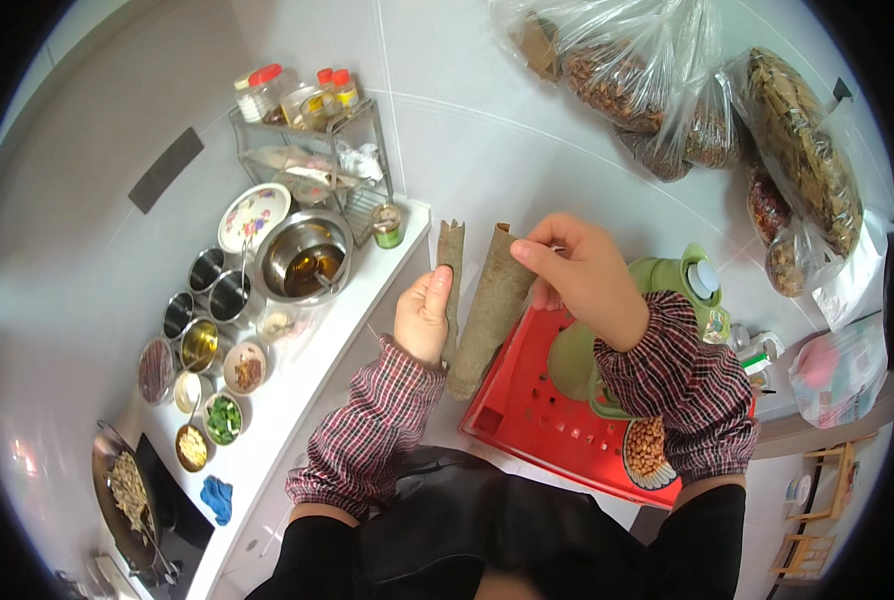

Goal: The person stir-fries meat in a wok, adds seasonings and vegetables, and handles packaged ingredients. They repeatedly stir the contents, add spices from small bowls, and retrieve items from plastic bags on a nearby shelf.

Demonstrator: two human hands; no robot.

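My left hand [421, 315] grips a narrow strip of dried bark [453, 247], probably cassia, upright with a jagged, broken top end. In my right hand [585, 274] is a wider, curled piece of the same grey-brown bark [488, 322], pinched near its top between thumb and fingers. The two pieces are side by side, with a gap between them. Below my right wrist is a red plastic crate [514, 416] with a perforated surface. On it a patterned bowl of peanuts [645, 444] is partly hidden by my right sleeve, beside a green vacuum flask [653, 274].
At left, a white counter [297, 375] bears a steel pot of dark liquid [308, 259], several steel canisters, small bowls and a wire spice rack [379, 150]. A wok of food [128, 487] sits lower left. Clear bags of dried spices [619, 82] hang upper right.
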